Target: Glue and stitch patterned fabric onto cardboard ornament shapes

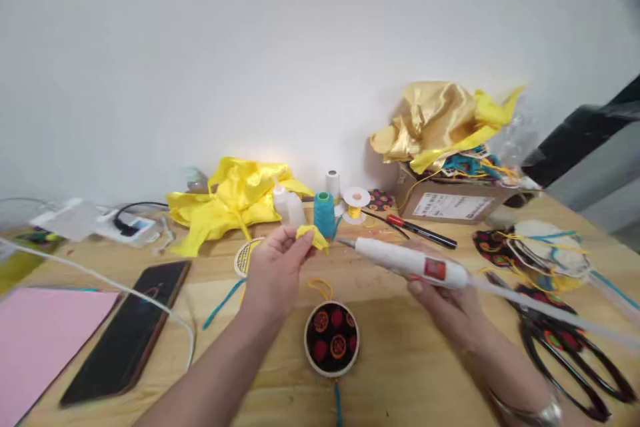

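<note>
Pinched between the thumb and fingers of my left hand is a small piece of yellow fabric. My right hand is wrapped round a white glue gun, whose metal nozzle points left, a short way right of the fabric and not touching it. Below and between my hands, a round hoop with dark patterned cloth lies on the table, with a yellow loop at its top and a blue cord at its bottom. Partly behind my left hand lies another hoop with yellow cloth.
Blue thread, bottles, a ribbon spool and yellow satin stand or lie behind. A cardboard box is at back right, scissors at right. A phone and pink sheet lie left. A white cable crosses there.
</note>
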### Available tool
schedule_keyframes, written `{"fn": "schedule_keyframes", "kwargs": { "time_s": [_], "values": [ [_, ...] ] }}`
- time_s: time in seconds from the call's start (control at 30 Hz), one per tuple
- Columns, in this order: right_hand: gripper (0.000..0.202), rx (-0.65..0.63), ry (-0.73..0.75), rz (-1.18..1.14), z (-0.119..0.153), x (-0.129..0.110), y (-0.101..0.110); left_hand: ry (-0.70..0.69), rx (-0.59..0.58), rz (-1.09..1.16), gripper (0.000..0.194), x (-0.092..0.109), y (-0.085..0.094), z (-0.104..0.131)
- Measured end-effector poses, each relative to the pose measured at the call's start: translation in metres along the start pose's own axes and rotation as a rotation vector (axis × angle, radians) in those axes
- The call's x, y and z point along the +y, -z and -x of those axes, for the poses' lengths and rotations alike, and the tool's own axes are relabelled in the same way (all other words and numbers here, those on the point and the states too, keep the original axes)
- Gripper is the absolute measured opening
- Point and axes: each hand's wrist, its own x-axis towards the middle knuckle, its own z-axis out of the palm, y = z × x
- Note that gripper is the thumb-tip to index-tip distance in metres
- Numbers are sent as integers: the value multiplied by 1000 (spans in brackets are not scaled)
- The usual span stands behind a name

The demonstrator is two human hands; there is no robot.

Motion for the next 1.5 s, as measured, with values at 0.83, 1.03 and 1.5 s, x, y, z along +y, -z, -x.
{"fn": "schedule_keyframes", "kwargs": {
  "time_s": [0.83,1.03,1.5],
  "values": [
    [27,-111,-247,-161,-14,-4,-3,208,-190,102,13,7,-13,14],
    [26,-127,-286,-204,-15,-12,-3,42,-162,-231,6,7,-11,18],
    [32,62,-371,-485,-25,-21,-1,-168,39,-206,15,13,-8,7]
  ]
}}
